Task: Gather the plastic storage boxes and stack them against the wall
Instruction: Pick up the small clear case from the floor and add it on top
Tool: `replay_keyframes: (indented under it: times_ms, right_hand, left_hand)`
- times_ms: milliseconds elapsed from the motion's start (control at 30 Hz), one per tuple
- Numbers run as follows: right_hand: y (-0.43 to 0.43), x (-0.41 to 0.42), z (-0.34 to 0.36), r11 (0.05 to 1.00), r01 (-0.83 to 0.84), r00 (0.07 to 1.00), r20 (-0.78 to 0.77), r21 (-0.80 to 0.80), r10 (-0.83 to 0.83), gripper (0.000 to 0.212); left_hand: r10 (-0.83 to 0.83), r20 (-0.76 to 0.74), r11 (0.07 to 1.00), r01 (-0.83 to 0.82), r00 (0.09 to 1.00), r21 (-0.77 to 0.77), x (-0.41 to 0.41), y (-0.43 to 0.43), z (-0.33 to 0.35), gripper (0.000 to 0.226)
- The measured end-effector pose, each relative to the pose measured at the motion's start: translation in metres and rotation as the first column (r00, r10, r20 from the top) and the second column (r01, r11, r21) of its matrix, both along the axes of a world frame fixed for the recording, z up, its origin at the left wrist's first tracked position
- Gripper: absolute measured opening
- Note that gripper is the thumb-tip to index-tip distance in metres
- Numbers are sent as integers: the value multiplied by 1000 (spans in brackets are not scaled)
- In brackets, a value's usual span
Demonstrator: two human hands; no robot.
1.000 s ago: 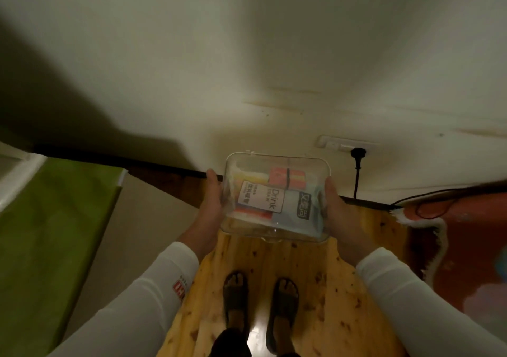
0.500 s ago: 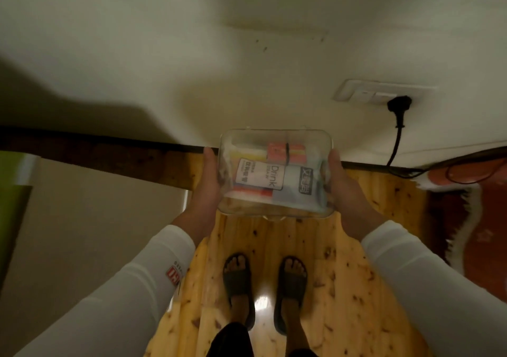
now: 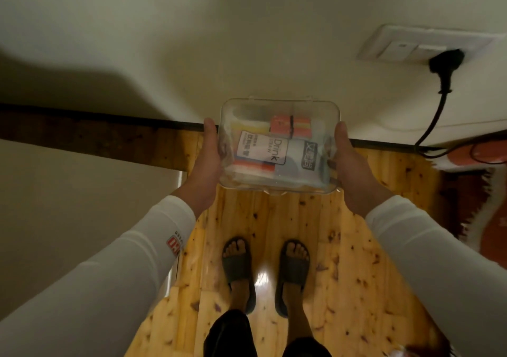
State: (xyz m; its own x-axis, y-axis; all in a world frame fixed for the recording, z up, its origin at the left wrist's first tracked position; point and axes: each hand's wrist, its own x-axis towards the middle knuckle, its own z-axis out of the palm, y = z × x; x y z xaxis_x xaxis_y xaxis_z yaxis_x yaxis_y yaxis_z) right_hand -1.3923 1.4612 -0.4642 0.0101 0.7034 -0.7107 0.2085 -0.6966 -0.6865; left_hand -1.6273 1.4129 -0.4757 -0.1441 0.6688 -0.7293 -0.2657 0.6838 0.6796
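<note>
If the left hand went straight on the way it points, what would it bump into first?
Probably the wall, near its dark baseboard. The left hand, gripping the clear box, points at it with nothing between, though depth is unclear.

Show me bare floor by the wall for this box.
Bare wood floor lies below the plastic box, between the baseboard, the pale slab on the left and the sandals. To the right it is crowded: black cable and rug.

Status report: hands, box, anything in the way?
Left hand, right hand grip clear plastic storage box. Box held above wooden floor, near wall. Black cord right, apart.
</note>
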Motion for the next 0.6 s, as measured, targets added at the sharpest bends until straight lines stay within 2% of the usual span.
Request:
replay_keyframes:
  times_ms: [200, 433, 600]
  right_hand:
    - [5, -3, -7, 1000, -29, 1000, 7, 7, 29, 46]
    - [7, -5, -19, 1000, -16, 999, -42, 24, 17, 44]
    - [8, -3, -31, 1000, 9, 999, -46, 16, -9, 45]
  left_hand:
    - [6, -15, 1000, -6, 1000, 21, 1, 6, -8, 71]
    - [-15, -9, 1000, 15, 1000, -12, -3, 12, -21, 80]
    - [20, -13, 999, -20, 1000, -34, 0, 15, -25, 63]
